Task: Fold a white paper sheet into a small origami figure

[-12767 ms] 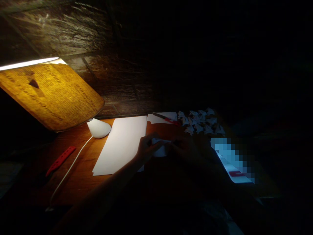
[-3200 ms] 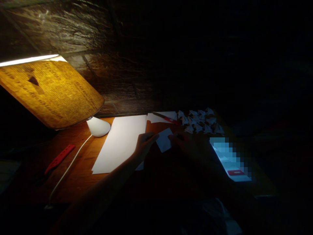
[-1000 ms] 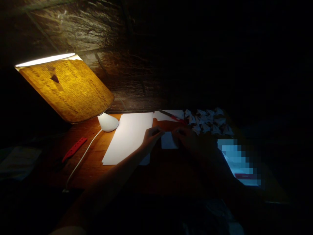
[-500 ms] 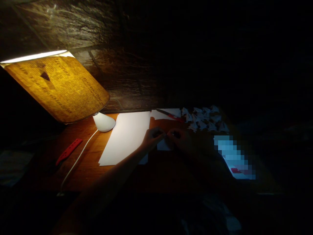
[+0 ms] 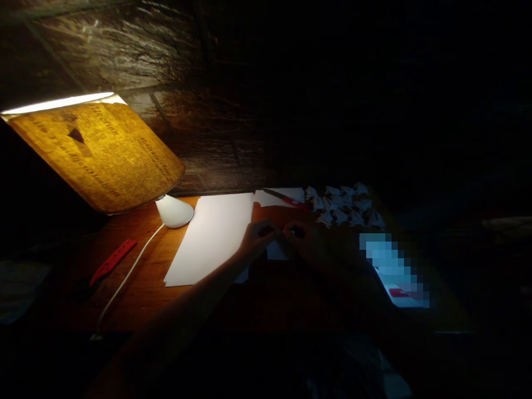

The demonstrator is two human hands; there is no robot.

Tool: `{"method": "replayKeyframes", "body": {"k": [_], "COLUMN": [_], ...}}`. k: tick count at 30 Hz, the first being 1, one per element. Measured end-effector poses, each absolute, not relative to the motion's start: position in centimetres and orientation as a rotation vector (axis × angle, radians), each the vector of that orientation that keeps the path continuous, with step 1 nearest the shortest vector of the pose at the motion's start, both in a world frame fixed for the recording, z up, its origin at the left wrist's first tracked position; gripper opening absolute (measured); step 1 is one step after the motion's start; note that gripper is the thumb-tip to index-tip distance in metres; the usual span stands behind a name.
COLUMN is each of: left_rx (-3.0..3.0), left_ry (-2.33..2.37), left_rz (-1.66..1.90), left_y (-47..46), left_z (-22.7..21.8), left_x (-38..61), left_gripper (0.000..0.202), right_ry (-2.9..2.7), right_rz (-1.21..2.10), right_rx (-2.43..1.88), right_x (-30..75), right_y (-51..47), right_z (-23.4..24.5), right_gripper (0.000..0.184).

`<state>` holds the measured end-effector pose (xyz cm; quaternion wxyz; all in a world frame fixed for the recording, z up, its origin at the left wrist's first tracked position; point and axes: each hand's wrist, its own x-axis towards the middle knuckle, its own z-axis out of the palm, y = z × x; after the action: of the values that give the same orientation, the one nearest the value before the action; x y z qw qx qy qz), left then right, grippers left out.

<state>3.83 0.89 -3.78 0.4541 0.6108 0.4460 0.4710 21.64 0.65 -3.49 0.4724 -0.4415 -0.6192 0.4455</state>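
My left hand (image 5: pixel 258 237) and my right hand (image 5: pixel 306 239) meet over the middle of the wooden table, fingertips almost touching. Both are closed in a pinch at the upper end of a small piece of white paper (image 5: pixel 278 252). Its lower part shows pale between and below the hands; the fingers and the dark hide the rest, so any folds cannot be made out. Beside my left forearm lies a stack of white paper sheets (image 5: pixel 211 238). Beyond my right hand, several small folded paper shapes (image 5: pixel 341 202) stand grouped in rows.
A lit lamp (image 5: pixel 103 160) with a print-patterned shade stands at left, its white cord (image 5: pixel 128 274) trailing to the front edge. Near it lies a red-handled tool (image 5: pixel 113 261). A red-and-dark bladed tool (image 5: pixel 286 198) rests on paper at the back. A glowing, blurred-out device (image 5: pixel 394 271) is at right.
The whole view has shifted slightly, with the table lower and a little further left in it. My hands keep their pinch on the small paper, with only slight finger movement.
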Motion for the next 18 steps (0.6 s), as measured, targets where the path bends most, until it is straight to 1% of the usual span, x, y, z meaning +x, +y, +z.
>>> {"method": "replayKeyframes", "body": {"k": [6, 12, 18], "left_rx": [1.432, 1.372, 1.317], "left_ry": [1.134, 1.192, 1.219], "left_rz": [1.209, 1.262, 1.237], "left_y": [0.94, 1.14, 1.08], "left_z": [-3.54, -3.97, -4.03], "left_x": [3.72, 3.61, 3.67], "left_gripper": [0.022, 0.022, 0.029], "right_ry": [-1.439, -1.412, -1.417], "right_rz": [1.144, 1.131, 1.099], "right_rx": [-1.081, -1.122, -1.151], "right_x": [21.75, 21.92, 22.00], "right_y": [0.68, 0.69, 0.84], "right_z": [-3.31, -3.09, -3.26], "right_gripper": [0.024, 0.023, 0.023]}}
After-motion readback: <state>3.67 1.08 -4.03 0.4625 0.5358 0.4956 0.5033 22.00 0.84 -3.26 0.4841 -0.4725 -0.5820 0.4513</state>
